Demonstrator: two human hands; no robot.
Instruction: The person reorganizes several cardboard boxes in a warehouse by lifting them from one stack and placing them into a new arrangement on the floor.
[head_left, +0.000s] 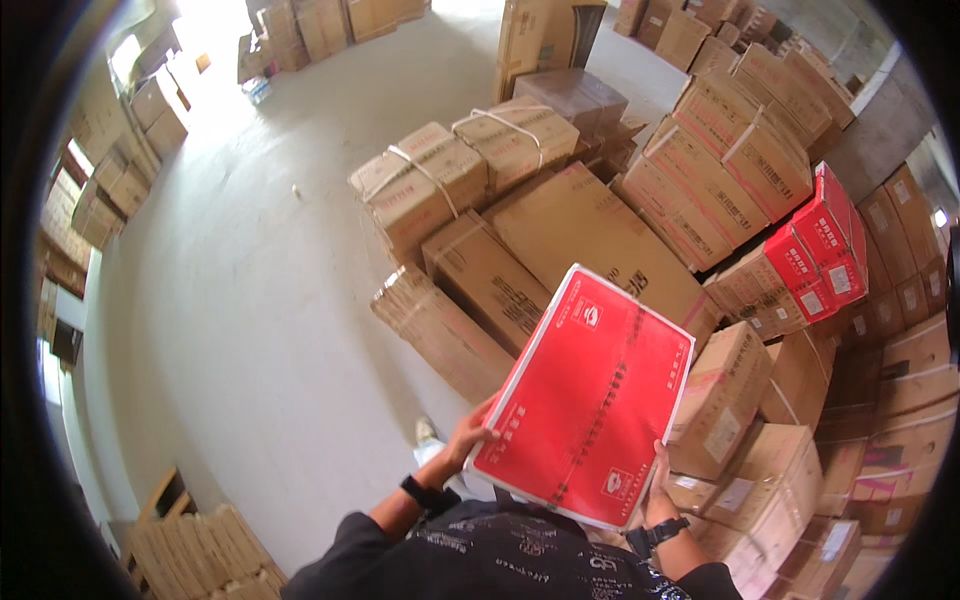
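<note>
A flat red cardboard box (585, 397) with white edges and printed writing is held in front of my body, its large face turned up. My left hand (472, 433) grips its left edge near the lower corner. On the opposite side, my right hand (658, 480) holds the right edge near the lower right corner. The fingers beneath the box are hidden. Beyond its far edge lies a large brown carton (592, 217), partly covered from view by the red box. Smaller red boxes (817, 247) are stacked further right.
Strapped brown cartons (424, 184) stand ahead, and taller carton stacks (720, 165) rise at the right. More cartons (765, 480) are close by my right arm. Flat cardboard bundles (202, 547) lie at the lower left. Grey concrete floor (247, 300) stretches along the left.
</note>
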